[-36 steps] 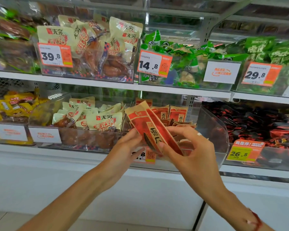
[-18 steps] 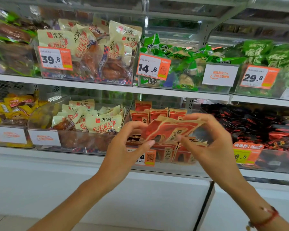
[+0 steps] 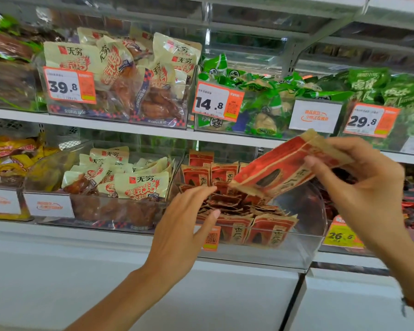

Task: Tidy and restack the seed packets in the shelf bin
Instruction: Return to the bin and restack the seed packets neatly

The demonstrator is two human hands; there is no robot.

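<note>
Fingers of our right hand [image 3: 366, 187] pinch a small bunch of red seed packets [image 3: 285, 168], tilted above the clear shelf bin [image 3: 306, 247], probably so we can square them before restacking. Our left hand [image 3: 184, 230] reaches in with fingers loose and spread, holding nothing, tips just at the jumbled packets in the bin [image 3: 237, 206], likely to clear room. Two packets stand upright against the bin's front wall.

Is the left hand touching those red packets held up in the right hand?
Apart. The head view shows the left hand reaching low into the bin, open, with a visible gap to the red packets pinched by the right hand.
</note>
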